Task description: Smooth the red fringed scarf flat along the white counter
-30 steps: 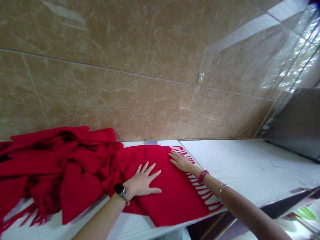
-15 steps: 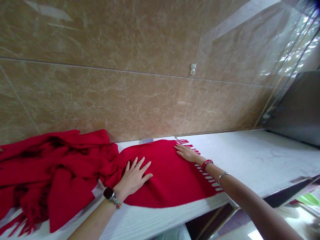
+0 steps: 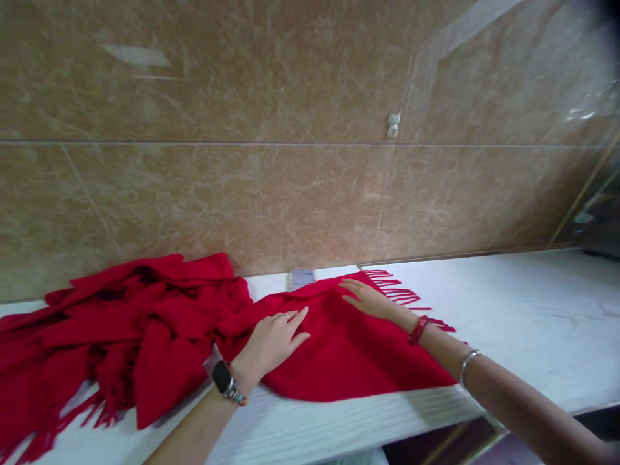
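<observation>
A red scarf [image 3: 339, 361] with a fringed end lies on the white countertop, its right part spread out and its left part heaped in loose folds. My left hand [image 3: 274, 342], wearing a ring, rests on the scarf beside the bunched part, thumb and index finger stretched apart and the other fingers partly bent. Near the scarf's back edge, my right hand [image 3: 369, 301] is open, palm down, just left of the fringe [image 3: 400, 295]. Whether its palm touches the cloth is unclear. A shallow crease runs along the back edge between the hands.
The white countertop [image 3: 523, 310] runs along a brown marbled tile wall [image 3: 271, 200]. A small printed card or label [image 3: 303, 278] stands behind the scarf. On the wall is a small white cat-shaped hook [image 3: 393, 125]. A dark object [image 3: 603, 223] sits at the far right.
The camera view has levelled and shifted. My right hand has moved inward from the fringe, and my left fingers have bent from their flat spread. The back edge of the scarf has creased.
</observation>
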{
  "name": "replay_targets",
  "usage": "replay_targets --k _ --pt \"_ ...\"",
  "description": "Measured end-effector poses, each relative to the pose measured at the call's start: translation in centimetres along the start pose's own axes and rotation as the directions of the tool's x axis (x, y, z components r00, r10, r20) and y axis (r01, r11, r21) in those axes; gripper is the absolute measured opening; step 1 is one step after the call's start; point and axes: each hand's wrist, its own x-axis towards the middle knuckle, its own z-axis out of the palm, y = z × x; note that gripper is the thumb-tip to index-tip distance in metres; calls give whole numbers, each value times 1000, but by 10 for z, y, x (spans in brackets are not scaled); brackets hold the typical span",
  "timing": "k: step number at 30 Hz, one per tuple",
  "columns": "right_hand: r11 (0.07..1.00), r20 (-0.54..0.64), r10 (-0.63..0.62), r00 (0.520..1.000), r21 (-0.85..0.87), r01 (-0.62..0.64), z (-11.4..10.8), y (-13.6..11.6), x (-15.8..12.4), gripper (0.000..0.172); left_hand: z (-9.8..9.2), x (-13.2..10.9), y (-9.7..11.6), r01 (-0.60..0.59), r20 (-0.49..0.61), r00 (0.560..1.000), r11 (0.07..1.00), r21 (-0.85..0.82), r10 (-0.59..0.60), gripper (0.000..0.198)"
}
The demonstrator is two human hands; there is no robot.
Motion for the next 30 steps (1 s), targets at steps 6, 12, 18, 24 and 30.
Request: replay_targets --k 6,12,18,24,30 --pt "999 155 -16 988 41 9 22 -66 14 57 7 -1 -40 293 -176 948 941 167 -264 41" --pt "999 150 17 989 47 -24 26 -67 9 58 10 0 -85 331 -180 919 934 -133 -351 41" --pt "1000 163 -26 986 13 25 20 -68 5 60 -15 1 -104 286 -255 882 881 -376 -396 24" --pt "1000 236 -7 972 -4 9 16 -65 -2 68 -79 46 -122 307 -401 876 951 37 -268 20" --pt "1000 296 12 955 20 -19 10 -66 -3 78 -70 102 -111 273 -219 952 915 297 -213 19"
